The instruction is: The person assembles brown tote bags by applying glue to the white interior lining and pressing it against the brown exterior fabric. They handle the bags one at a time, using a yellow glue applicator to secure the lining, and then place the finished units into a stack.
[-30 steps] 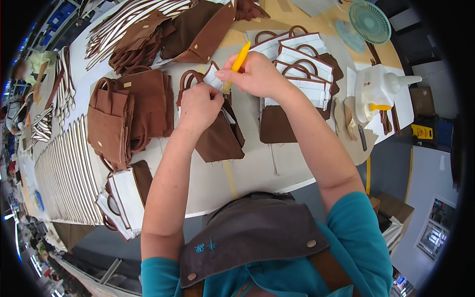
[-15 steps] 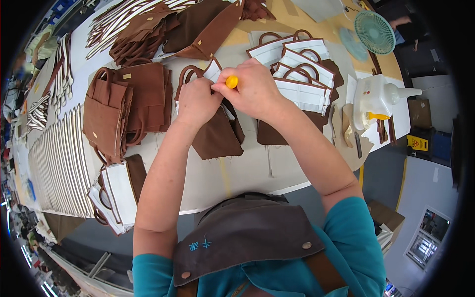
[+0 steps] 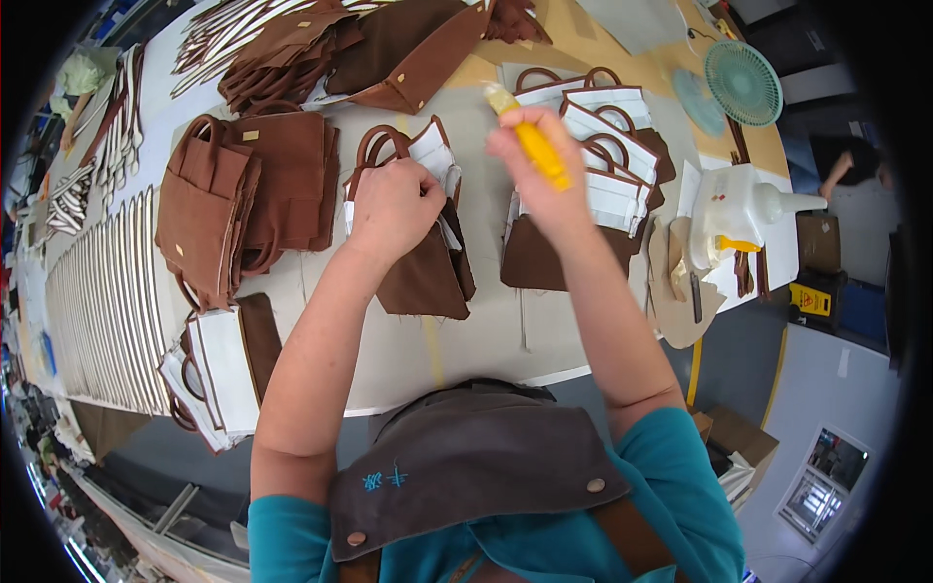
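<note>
My left hand point(image 3: 392, 206) is closed on the upper edge of a brown handbag panel point(image 3: 428, 277), which has a looped handle and a white lining flap standing up beside my fingers. Raised to the right of it, my right hand point(image 3: 556, 199) grips a yellow-handled brush point(image 3: 537, 148). The brush's pale end points up and away, apart from the panel. My right fingers are somewhat blurred. Close to this hand lie several overlapping white-lined bag panels point(image 3: 593, 187) with brown handles.
Stacked brown bag panels point(image 3: 292, 185) lie on the left. A white plastic bottle point(image 3: 724, 199) with a long spout stands at the right, near a knife point(image 3: 696, 296). Farther off is a green fan point(image 3: 743, 83). White-edged strips point(image 3: 112, 301) cover the far left.
My right hand has lifted off the panel and moved right with the brush, whose pale end now shows. My left hand stays on the panel. At the right, another person's arm has come into view.
</note>
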